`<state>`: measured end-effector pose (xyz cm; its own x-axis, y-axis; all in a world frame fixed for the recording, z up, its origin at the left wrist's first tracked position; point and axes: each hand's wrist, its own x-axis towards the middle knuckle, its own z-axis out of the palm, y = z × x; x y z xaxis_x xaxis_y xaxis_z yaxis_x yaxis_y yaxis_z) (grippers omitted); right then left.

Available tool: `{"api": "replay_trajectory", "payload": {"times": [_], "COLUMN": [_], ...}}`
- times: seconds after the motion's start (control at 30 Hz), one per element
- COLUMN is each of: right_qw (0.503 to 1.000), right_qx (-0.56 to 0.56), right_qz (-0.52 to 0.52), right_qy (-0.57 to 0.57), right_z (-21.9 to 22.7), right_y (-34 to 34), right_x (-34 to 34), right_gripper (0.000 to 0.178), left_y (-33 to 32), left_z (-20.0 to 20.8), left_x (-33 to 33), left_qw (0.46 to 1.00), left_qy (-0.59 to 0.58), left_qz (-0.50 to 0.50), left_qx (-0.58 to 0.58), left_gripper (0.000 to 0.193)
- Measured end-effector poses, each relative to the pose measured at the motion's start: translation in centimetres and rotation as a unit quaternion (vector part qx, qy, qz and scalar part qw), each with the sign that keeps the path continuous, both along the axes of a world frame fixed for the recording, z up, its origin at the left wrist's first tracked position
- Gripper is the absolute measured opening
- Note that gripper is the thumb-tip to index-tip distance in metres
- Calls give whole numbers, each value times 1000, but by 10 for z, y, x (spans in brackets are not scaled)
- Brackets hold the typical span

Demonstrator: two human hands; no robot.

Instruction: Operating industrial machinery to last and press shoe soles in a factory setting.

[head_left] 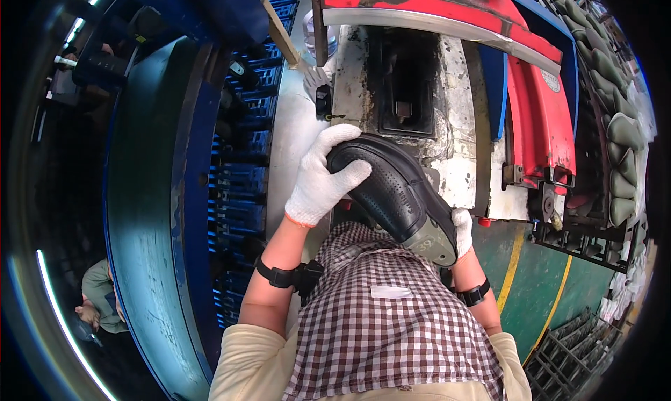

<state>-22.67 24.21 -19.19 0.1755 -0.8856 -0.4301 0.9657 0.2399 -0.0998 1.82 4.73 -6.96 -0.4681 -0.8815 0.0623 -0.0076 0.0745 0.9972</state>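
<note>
A black shoe upper (388, 188) with small punched holes hangs tilted in front of my chest, stretched over a grey-green shoe last (433, 242). My left hand (320, 176), in a white knit glove, wraps round its upper left end, thumb on the near side and fingers over the top. At the lower right end, my right hand (462, 232) in a matching glove grips the shoe from the side. Most of the right hand's fingers are hidden behind it.
Beyond the shoe stands a stained white machine bed (454, 100) with a dark recess (403, 86), under a red machine arm (433, 13). A second red arm (538, 121) is at right, near racks of grey-green lasts (622, 142). A blue-framed conveyor (150, 212) runs along the left; another person (103, 296) is beyond.
</note>
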Motion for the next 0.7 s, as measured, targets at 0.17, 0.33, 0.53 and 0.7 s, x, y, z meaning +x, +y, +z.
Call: {"api": "replay_trajectory", "payload": {"times": [0.17,0.33,0.53,0.7], "right_qw": [1000,988,818,529], "right_qx": [-16,-45,-226,-307], "right_qz": [22,70,151,103], "right_qy": [-6,126,507,785], "right_z": [24,47,86,71], "right_y": [-15,-46,-114,-125], "right_x": [13,27,85,68], "right_gripper": [81,91,72,54], "left_y": [5,24,56,34], "left_z": [-20,-31,-56,-96], "left_x": [16,10,36,89], "left_qw": [999,968,867,723], "left_qy": [-5,154,305,496], "left_qz": [49,139,26,121], "left_qx": [-13,141,394,466], "left_gripper": [52,90,80,70]}}
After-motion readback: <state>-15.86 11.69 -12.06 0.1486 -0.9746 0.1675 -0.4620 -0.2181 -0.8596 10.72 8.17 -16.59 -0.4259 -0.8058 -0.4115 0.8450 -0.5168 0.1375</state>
